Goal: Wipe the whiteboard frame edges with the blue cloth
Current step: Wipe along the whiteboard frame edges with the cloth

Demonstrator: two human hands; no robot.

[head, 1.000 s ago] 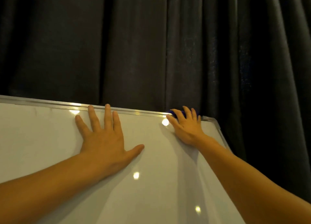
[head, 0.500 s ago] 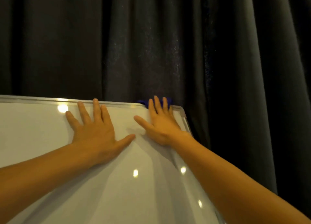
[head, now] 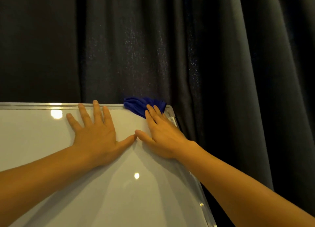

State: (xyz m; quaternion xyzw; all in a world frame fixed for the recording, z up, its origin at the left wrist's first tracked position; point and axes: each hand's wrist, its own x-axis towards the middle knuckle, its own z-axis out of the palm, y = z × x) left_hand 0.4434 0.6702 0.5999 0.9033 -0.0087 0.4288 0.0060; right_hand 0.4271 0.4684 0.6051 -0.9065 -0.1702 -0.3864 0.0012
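Head view: fingers (head: 154,114) of the right hand (head: 163,138) lie flat and close together, pressing the bunched, deep-blue soft cloth (head: 142,105) onto the top right corner of the silver metal whiteboard frame (head: 39,105). Left hand (head: 97,134) rests flat on the glossy white board surface (head: 110,192), fingers spread, thumb tip nearly meeting the right thumb. The cloth looks light, limp and crumpled; it should slide easily on metal, so press it from above with flat fingers, folding it over the edge. Dark pleated curtain (head: 204,56) hangs behind.
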